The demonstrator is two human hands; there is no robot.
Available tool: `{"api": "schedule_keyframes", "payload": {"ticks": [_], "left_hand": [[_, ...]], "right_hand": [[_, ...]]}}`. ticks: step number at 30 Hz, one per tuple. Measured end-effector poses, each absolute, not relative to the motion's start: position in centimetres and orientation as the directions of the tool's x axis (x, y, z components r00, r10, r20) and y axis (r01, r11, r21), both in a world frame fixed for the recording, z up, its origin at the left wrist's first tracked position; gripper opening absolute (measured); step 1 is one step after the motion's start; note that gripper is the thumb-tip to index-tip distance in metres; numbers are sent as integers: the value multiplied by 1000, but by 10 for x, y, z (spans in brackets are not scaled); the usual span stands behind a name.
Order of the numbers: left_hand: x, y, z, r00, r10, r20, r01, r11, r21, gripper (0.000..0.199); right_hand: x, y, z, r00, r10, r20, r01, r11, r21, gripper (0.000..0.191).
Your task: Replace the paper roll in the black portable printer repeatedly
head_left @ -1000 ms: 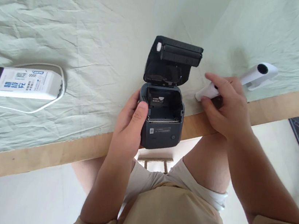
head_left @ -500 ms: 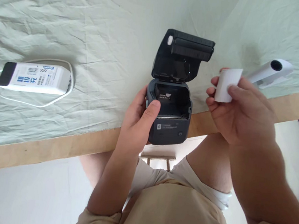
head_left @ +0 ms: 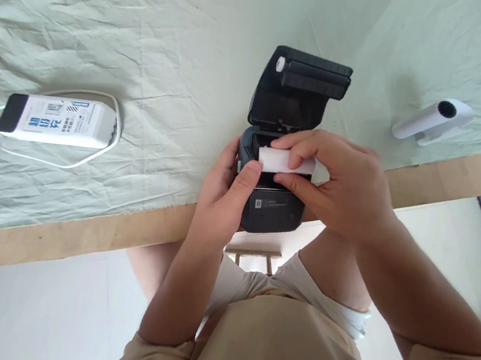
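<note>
A dark label printer [head_left: 272, 215] with its lid [head_left: 299, 87] tilted up is held at the table's near edge. My left hand [head_left: 224, 198] is closed round its left side, thumb on the rim. Between the fingers and thumb of my right hand [head_left: 333, 177] is a white paper roll [head_left: 275, 160], lying sideways at the mouth of the printer's compartment. Whether the roll touches the compartment floor I cannot tell. My right fingers cover the roll's right part and much of the compartment.
A white power strip [head_left: 64, 121] with its cable looped round it lies on the left of the pale green cloth [head_left: 183, 78]. On the right stands a white handheld device [head_left: 429, 122] with a dark round end. The table's wooden edge [head_left: 82, 236] runs in front of me.
My right hand has moved left with the paper roll, turned it sideways and brought it to the printer's compartment. My left hand keeps its hold on the printer.
</note>
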State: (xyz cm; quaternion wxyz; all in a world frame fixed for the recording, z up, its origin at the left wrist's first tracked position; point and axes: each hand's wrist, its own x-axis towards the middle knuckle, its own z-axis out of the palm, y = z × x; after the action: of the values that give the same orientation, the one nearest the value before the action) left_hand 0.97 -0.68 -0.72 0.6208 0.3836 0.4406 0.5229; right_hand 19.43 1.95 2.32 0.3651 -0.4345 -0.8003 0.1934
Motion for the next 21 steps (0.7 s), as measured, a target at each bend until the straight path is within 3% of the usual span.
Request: {"api": "schedule_keyframes", "payload": {"ticks": [5,10,14,17,21], "left_hand": [[12,-8,-5,59,984,-169,-339,179,924,43],[11,-8,-4,61,984,-167,-346,178,921,43],[10,-7,-7,61,982,-178,-326,188,926,45],[10,-7,-7,55,982,-181,-324,189,927,46],[9,-7,-8,54,982,-180,-312,188,931,46]], "right_hand": [[192,17,27,-253,865,432,451,501,-739,27],[192,31,13,-281,806,521,491,587,-643,24],[194,34,8,-282,826,488,489,561,-668,22],[196,27,14,-247,802,545,474,590,-654,26],[196,10,18,-302,687,661,451,714,-536,25]]}}
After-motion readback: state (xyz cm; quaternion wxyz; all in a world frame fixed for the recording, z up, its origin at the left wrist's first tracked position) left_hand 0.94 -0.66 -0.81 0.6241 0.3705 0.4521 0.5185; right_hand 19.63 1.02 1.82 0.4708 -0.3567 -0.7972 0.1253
